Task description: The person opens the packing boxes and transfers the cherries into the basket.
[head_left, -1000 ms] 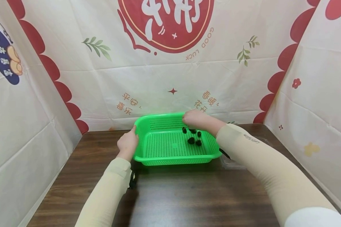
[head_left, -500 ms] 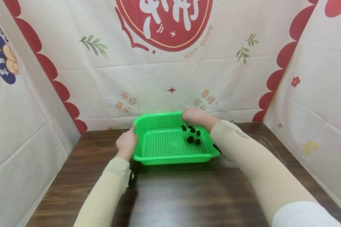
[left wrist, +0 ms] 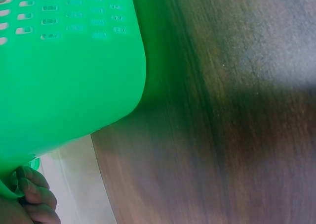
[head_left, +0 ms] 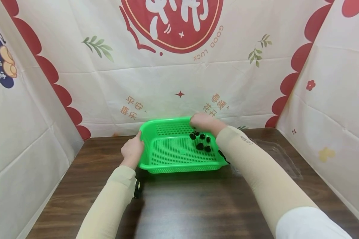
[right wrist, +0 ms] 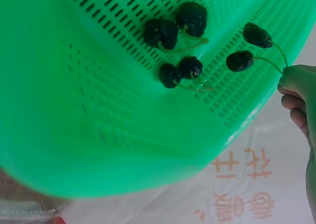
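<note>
A green plastic basket [head_left: 182, 166] with perforated walls and floor is in the middle of the head view. My left hand [head_left: 132, 151] grips its left rim; fingers [left wrist: 37, 194] curl over the edge in the left wrist view. Over the basket's far right part, my right hand [head_left: 204, 122] pinches the thin stems of two dark cherries [right wrist: 239, 61]. These hang by their stems inside the basket. Below and beside them, several more dark cherries [right wrist: 161, 33] with greenish stems lie on the basket floor towards the right end. The right fingertips are partly hidden in the head view.
A clear plastic container [head_left: 279, 157] stands on the brown wooden table [head_left: 179, 205] right of the basket, partly behind the right forearm. A printed white cloth [head_left: 167, 79] rises close behind the basket, and similar cloth walls flank both sides.
My right hand and forearm have shifted slightly left, exposing more of the clear container. The pinched cherries have moved a little with the hand. The left hand keeps its grip on the rim.
</note>
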Demonstrator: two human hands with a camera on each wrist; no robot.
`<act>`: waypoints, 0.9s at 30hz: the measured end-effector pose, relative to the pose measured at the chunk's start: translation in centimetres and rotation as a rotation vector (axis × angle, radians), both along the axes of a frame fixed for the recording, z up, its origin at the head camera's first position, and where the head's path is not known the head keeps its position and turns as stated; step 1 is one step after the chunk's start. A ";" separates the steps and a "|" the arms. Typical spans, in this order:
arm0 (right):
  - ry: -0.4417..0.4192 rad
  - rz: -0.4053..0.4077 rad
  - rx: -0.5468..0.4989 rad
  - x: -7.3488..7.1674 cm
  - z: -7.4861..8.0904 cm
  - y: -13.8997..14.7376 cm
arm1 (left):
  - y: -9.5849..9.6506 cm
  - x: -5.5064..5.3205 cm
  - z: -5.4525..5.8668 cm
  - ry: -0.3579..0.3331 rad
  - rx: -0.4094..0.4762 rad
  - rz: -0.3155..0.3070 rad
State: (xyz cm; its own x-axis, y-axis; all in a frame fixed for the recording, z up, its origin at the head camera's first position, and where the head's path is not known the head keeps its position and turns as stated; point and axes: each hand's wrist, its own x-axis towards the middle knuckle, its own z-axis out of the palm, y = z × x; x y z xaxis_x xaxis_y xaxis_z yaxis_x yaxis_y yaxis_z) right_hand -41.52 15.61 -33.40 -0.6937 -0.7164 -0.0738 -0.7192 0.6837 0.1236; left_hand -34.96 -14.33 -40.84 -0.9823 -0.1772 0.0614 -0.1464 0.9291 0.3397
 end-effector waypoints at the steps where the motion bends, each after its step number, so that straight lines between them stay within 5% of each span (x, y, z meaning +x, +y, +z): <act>1: -0.006 -0.011 -0.012 -0.1 -0.1 -0.1 | 0.0 0.0 0.0 0.002 0.000 -0.001; 14: -0.081 -0.090 -0.115 -0.5 -1.2 -0.6 | -0.2 0.1 -0.1 0.005 0.011 -0.004; 22: -0.049 -0.017 -0.015 -0.7 -1.6 -1.6 | -0.1 -0.1 -0.2 0.007 0.018 -0.003; 27: -0.093 -0.069 -0.003 -1.2 -2.0 -2.0 | -0.1 -0.1 -0.2 0.010 0.024 -0.003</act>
